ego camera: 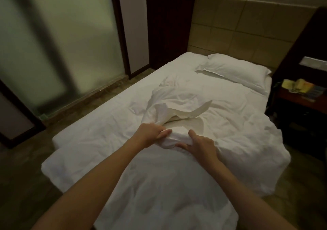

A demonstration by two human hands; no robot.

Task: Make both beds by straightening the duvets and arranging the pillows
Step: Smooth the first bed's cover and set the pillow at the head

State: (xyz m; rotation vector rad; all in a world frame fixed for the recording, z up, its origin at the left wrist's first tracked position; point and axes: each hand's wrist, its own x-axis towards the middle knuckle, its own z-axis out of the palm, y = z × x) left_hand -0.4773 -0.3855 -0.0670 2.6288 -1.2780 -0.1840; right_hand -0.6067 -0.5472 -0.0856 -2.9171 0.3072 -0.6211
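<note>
A white duvet [221, 116] lies rumpled over a single bed [99, 116], bunched into a raised fold in the middle. My left hand [150, 134] grips that bunched fold from the left. My right hand [200, 145] clasps the same fold from the right, fingers pressed into the cloth. One white pillow [235, 71] lies flat at the head of the bed, against the tiled headboard [230, 29]. The duvet's right edge hangs off the bed's side. Only this one bed is in view.
A dark wooden nightstand [300, 104] with yellow items on it stands right of the pillow. Frosted glass panels [58, 40] in dark frames run along the left. A strip of floor [23, 176] separates them from the bed.
</note>
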